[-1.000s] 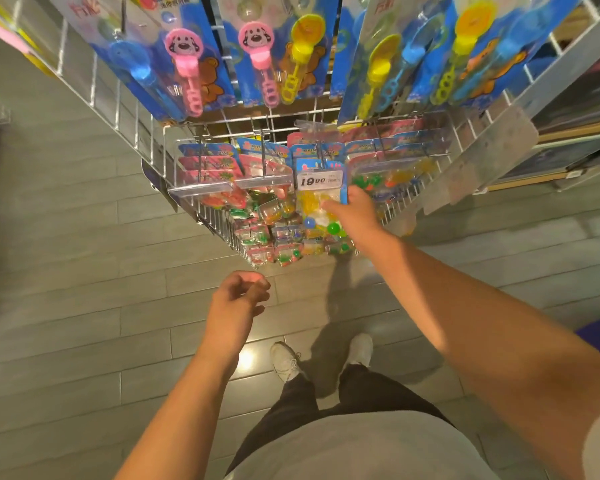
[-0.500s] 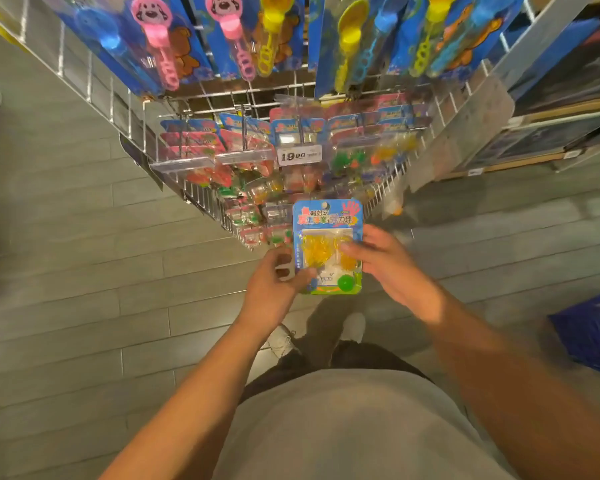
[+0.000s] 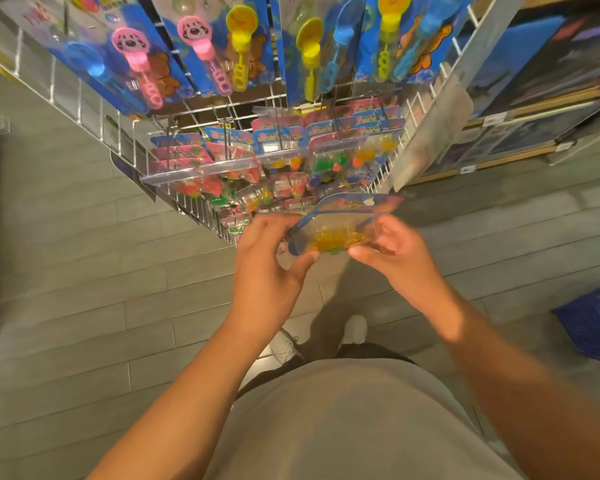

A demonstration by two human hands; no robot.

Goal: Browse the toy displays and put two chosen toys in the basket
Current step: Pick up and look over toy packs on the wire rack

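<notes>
Hands [image 3: 333, 258] gripping toy pack [image 3: 340, 226], rack [image 3: 201, 209] behind

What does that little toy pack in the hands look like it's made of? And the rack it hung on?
The toy pack looks like a printed card backing under a clear, glossy plastic blister, since the yellow pieces show through it. Both the left hand and right hand hold it. The display rack seems to be thin metal wire, pale or plated.

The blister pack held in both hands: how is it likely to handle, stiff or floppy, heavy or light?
The blister pack probably flexes somewhat: a thin card back with a clear plastic bubble. It looks light, since the left hand and right hand hold it at the edges with fingertips. The glossy plastic may be slippery.
</notes>
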